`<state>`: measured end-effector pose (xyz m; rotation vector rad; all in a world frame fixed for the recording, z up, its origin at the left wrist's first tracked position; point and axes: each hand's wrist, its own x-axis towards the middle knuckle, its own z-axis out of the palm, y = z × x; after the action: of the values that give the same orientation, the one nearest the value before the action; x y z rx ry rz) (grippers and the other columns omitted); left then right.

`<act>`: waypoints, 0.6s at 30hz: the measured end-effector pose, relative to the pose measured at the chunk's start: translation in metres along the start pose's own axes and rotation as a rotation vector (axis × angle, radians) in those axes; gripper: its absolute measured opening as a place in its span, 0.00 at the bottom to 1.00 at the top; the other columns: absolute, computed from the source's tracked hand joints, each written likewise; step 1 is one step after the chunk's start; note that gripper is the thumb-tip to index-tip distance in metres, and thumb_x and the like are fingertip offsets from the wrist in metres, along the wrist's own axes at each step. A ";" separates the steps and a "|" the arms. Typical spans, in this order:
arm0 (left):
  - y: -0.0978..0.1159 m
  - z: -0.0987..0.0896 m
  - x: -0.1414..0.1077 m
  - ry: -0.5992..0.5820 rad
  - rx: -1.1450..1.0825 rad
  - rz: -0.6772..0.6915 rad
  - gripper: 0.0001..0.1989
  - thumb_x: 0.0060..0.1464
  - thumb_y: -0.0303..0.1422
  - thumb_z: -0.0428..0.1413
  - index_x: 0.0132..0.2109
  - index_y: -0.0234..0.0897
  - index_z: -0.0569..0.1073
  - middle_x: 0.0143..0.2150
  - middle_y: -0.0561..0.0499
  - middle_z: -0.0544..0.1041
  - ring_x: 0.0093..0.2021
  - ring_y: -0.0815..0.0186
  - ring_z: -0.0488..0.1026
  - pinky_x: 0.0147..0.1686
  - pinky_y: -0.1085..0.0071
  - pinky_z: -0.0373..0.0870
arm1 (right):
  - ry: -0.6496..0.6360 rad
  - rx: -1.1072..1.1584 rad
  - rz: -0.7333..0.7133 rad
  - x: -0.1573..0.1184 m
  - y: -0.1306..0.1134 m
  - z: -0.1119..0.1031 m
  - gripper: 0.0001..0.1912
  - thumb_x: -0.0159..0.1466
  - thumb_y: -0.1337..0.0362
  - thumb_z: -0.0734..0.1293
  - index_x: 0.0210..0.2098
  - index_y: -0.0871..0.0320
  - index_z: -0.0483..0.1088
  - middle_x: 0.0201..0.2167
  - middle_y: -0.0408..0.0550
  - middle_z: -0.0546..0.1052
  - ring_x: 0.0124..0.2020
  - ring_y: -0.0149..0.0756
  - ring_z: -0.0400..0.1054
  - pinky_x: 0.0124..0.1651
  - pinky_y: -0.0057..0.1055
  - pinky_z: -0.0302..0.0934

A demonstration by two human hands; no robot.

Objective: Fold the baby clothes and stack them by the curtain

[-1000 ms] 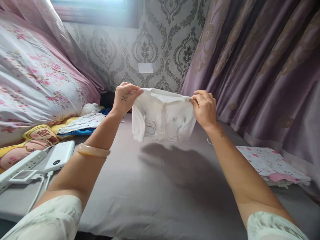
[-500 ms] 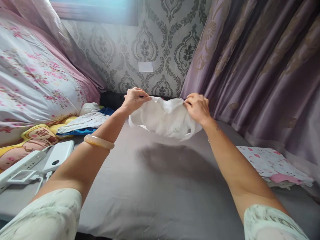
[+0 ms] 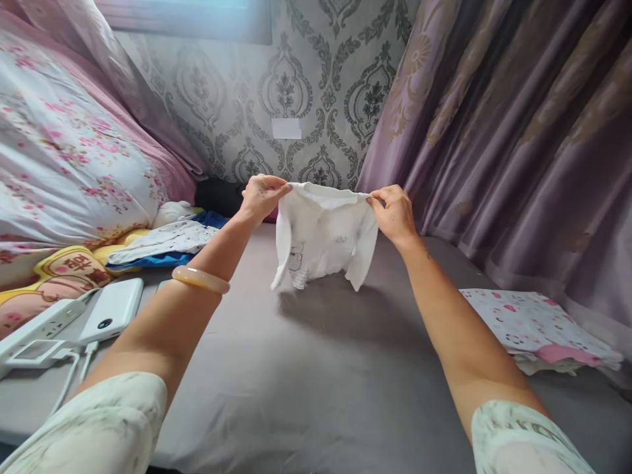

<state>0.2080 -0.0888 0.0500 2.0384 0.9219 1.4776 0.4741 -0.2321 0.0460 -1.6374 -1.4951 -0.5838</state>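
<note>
A small white long-sleeved baby shirt (image 3: 323, 230) hangs upright between my hands, above the grey bed sheet (image 3: 296, 368). It has a faint printed figure low on its left side and a small mark on the right of the chest. My left hand (image 3: 264, 196) pinches its left shoulder beside the neckline. At the opposite shoulder, my right hand (image 3: 394, 209) has thumb and fingers closed on the cloth. Both sleeves dangle, and the shirt's shadow falls on the sheet beneath.
Folded clothes (image 3: 165, 238) and a yellow cushion (image 3: 72, 266) lie at the left, with a white power bank (image 3: 112, 308) and a power strip (image 3: 42, 326) nearer. A folded heart-patterned cloth pile (image 3: 536, 322) lies at the right, below the purple curtain (image 3: 474, 145).
The shirt was billowing up, blurred and bunched; now it hangs down straight with sleeves and print showing. Both hands keep their hold in nearly the same place.
</note>
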 end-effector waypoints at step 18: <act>-0.012 0.040 -0.023 0.056 0.050 -0.103 0.05 0.56 0.30 0.52 0.37 0.35 0.71 0.29 0.53 0.69 0.33 0.67 0.68 0.38 0.72 0.67 | 0.059 0.118 0.283 -0.031 -0.006 0.044 0.15 0.71 0.63 0.52 0.42 0.58 0.68 0.40 0.55 0.76 0.44 0.44 0.69 0.48 0.40 0.61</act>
<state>0.2385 -0.0970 0.0137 1.9620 1.0790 1.4767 0.4540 -0.2146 -0.0008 -1.6863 -1.2036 -0.3769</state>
